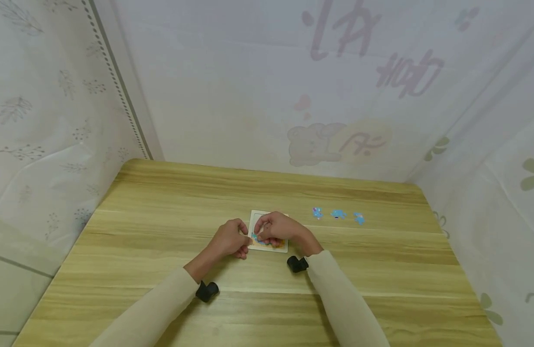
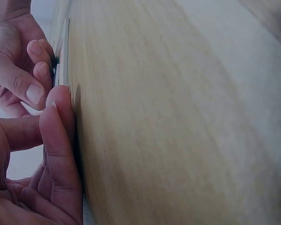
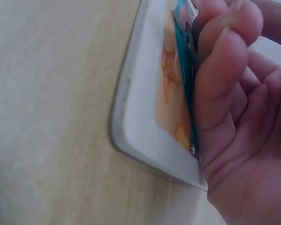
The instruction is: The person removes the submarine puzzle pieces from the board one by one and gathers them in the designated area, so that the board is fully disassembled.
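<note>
A small white-bordered jigsaw puzzle board [image 1: 257, 213] lies flat on the table, partly filled with an orange and blue picture along its near side. My left hand [image 1: 229, 238] holds the board's left edge with thumb and fingertips. Over the board, my right hand [image 1: 277, 226] is bent down and pinches a thin puzzle piece [image 2: 30, 108] between thumb and fingers; most of the piece is hidden by them. In the right wrist view, orange starfish artwork [image 3: 168, 70] shows inside the border beside the curled right fingers [image 3: 220, 79].
Three loose blue puzzle pieces, a left one [image 1: 317, 212], a middle one [image 1: 338, 213] and a right one [image 1: 358, 218], lie in a row right of the board. The wooden table [image 1: 184, 193] ends at a printed cloth wall [image 1: 223, 96]. Black wrist cameras [image 1: 207, 291] hang under both forearms.
</note>
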The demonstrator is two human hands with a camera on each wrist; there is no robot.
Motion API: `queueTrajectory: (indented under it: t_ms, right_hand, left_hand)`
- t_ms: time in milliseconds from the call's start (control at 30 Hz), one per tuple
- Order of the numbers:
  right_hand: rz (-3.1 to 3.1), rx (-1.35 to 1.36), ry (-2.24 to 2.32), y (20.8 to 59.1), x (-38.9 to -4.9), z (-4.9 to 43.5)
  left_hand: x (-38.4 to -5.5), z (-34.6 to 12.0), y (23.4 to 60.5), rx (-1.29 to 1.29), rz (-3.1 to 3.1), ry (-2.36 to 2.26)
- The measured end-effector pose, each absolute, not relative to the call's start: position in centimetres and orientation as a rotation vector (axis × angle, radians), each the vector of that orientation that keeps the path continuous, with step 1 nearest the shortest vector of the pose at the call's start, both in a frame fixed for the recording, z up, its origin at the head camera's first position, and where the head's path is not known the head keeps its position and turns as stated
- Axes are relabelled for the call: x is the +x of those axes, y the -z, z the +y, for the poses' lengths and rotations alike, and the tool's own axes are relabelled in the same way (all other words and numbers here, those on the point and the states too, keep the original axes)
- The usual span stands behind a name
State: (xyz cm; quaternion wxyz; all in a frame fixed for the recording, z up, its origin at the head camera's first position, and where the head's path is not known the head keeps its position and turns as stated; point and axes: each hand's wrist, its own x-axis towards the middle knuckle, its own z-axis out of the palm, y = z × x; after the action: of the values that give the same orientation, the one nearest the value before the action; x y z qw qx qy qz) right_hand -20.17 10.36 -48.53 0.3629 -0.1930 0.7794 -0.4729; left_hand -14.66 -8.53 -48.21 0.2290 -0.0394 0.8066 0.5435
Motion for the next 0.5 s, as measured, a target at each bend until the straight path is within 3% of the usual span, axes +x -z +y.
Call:
queueTrajectory:
  t_ms: [500]
  right_hand:
    - [2.08, -0.489, 1.204, 48.4, -20.1, 12.0]
  left_hand:
    - [-14.6, -8.5, 48.3, -0.132, 2.224, -1.488]
